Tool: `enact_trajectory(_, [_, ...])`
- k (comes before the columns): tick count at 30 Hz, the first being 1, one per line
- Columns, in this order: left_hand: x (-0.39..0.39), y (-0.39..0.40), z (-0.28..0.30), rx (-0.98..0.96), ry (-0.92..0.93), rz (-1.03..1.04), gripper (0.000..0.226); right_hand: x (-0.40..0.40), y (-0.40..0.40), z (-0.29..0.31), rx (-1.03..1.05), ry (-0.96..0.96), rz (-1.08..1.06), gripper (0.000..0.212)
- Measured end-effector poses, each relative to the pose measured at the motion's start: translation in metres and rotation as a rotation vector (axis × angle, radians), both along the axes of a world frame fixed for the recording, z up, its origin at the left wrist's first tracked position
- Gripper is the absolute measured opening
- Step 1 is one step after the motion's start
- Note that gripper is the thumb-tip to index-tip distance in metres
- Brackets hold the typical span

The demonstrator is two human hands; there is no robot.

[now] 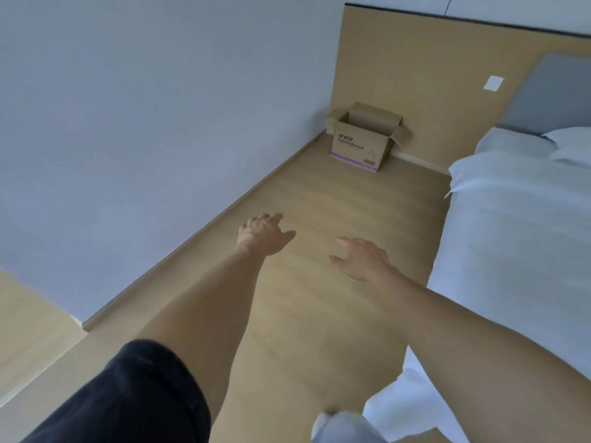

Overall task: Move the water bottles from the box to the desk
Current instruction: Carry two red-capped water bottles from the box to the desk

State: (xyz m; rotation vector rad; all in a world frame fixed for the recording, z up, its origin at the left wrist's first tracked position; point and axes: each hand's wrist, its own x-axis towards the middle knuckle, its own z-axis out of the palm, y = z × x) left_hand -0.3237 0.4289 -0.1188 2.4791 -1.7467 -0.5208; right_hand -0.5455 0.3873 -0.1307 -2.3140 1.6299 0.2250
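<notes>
An open cardboard box (359,147) with a purple stripe along its base stands on the wooden floor in the far corner, its flaps folded out. Its inside is hidden from here, so no water bottles show. My left hand (263,235) and my right hand (361,259) are stretched forward over the floor, well short of the box. Both have relaxed, spread fingers and hold nothing. The desk is not clearly in view.
A bed (518,225) with white bedding runs along the right side. A grey wall (128,123) bounds the left, and a wooden headboard panel (431,75) stands behind the box. A pale wooden surface (25,330) shows at the lower left. A strip of floor (319,203) leads to the box.
</notes>
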Motion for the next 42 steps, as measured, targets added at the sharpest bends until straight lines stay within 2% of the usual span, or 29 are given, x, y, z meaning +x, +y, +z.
enact_trajectory(8, [-0.004, -0.137, -0.016, 0.012, -0.105, -0.201, 0.065, 0.011, -0.125, -0.021, 0.03, -0.013, -0.134, 0.069])
enact_trajectory(16, [0.029, -0.295, 0.002, 0.021, -0.15, -0.162, 0.062, 0.027, -0.291, -0.019, 0.095, -0.086, -0.171, 0.07])
enact_trajectory(28, [0.061, -0.498, -0.015, 0.0, -0.077, -0.18, 0.056, 0.065, -0.485, -0.021, 0.117, -0.054, -0.191, 0.068])
enact_trajectory(35, [0.105, -0.661, -0.041, -0.004, -0.013, -0.224, 0.056, 0.097, -0.62, -0.023, 0.097, -0.044, -0.288, 0.068])
enact_trajectory(42, [0.133, -0.818, -0.031, 0.023, 0.03, -0.323, 0.052, 0.122, -0.744, -0.003, 0.094, -0.041, -0.414, 0.069])
